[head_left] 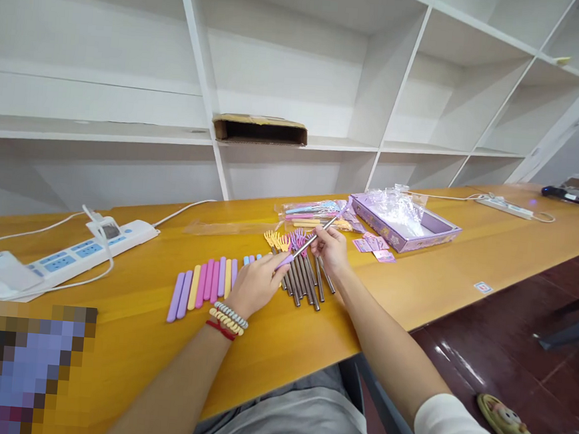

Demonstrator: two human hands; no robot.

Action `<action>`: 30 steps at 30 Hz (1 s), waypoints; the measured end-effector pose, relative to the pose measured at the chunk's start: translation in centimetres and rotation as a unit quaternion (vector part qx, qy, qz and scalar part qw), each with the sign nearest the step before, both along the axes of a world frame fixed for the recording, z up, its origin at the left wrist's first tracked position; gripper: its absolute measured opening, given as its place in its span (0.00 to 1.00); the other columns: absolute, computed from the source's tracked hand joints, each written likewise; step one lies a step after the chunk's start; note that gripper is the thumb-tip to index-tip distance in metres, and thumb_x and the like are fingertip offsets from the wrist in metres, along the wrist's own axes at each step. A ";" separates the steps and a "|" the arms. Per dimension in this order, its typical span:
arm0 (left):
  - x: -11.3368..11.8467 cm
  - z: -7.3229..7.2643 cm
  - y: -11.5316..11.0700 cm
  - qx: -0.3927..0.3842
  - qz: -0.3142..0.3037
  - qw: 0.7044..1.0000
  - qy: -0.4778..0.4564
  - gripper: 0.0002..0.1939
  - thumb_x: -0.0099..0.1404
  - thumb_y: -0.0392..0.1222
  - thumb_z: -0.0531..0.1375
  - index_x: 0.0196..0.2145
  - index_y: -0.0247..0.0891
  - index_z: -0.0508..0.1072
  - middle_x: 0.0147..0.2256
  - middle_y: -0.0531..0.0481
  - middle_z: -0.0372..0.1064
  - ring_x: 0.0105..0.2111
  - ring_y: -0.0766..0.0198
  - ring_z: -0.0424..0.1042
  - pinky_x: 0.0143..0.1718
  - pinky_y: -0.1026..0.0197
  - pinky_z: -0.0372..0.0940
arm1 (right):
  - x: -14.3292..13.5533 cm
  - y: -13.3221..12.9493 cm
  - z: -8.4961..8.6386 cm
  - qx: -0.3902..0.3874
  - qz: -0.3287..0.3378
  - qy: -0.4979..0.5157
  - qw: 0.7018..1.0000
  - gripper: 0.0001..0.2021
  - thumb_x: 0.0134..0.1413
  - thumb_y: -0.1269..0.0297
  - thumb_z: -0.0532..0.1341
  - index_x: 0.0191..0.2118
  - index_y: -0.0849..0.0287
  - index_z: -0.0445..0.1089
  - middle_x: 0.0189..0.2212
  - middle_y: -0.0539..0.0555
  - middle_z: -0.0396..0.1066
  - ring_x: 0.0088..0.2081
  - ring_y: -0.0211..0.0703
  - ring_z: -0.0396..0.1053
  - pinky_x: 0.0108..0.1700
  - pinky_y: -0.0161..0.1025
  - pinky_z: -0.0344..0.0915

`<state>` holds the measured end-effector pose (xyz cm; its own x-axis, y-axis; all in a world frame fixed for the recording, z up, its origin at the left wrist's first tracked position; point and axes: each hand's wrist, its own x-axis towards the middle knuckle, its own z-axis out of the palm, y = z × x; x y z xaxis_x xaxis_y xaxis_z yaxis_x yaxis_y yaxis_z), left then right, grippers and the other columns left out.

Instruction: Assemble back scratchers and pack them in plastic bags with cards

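Observation:
A back scratcher with a steel rod (309,243) slants up and away between my two hands. My left hand (257,283) is closed round its purple handle end, while the fingers of my right hand (331,250) pinch the rod higher up. Below them lies a pile of metal back scratcher rods (307,284), with yellow, pink and purple claw heads (298,238) pointing away from me. Left of the pile, purple, pink and yellow handle sleeves (201,285) are lined up side by side, partly covered by my left hand.
Wrapped back scratchers (314,212) lie behind the pile. To the right stand a purple box (403,238) with clear plastic (400,209) in it and small pink cards (372,243). A power strip (81,254) with cables lies at left. White shelves hold a cardboard box (261,121).

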<state>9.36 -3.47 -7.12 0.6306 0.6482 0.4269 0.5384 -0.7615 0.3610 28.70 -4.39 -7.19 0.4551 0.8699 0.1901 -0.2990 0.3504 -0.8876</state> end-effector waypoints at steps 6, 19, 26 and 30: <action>-0.1 0.3 0.2 -0.034 0.007 0.999 -0.027 0.20 0.68 0.51 0.45 0.48 0.43 0.69 0.42 0.48 0.73 0.42 0.58 0.71 0.41 0.61 0.59 | 0.4 -0.3 0.0 0.043 0.072 -0.023 0.996 0.15 0.41 0.54 0.66 0.28 0.60 0.67 0.16 0.49 0.69 0.17 0.35 0.65 0.16 0.30 0.54; -0.9 1.5 0.4 0.020 0.078 0.993 0.087 0.21 0.69 0.53 0.41 0.43 0.45 0.70 0.37 0.48 0.73 0.35 0.58 0.71 0.29 0.62 0.53 | 0.9 -0.3 0.0 0.004 0.184 -0.032 0.982 0.19 0.42 0.53 0.66 0.37 0.61 0.71 0.18 0.48 0.68 0.19 0.34 0.64 0.19 0.30 0.55; -3.1 1.9 2.6 0.051 0.111 0.987 0.102 0.20 0.67 0.54 0.45 0.42 0.46 0.72 0.35 0.50 0.72 0.34 0.60 0.71 0.29 0.62 0.53 | 4.6 0.2 0.4 -0.007 -0.060 -0.008 0.998 0.20 0.45 0.43 0.59 0.25 0.57 0.61 0.12 0.44 0.58 0.14 0.32 0.55 0.16 0.31 0.52; -3.9 1.5 3.5 0.078 0.111 0.985 0.111 0.19 0.67 0.54 0.46 0.44 0.48 0.72 0.36 0.49 0.73 0.35 0.58 0.72 0.30 0.61 0.54 | 5.0 0.3 -0.4 -0.026 -0.064 -0.097 0.993 0.20 0.45 0.46 0.61 0.22 0.58 0.59 0.12 0.45 0.59 0.13 0.33 0.56 0.15 0.32 0.49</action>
<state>5.42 0.05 -5.61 0.5691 0.7181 0.4006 0.7505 -0.6527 0.1039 33.68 -4.13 -7.55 0.5224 0.8176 0.2420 -0.0759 0.3273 -0.9419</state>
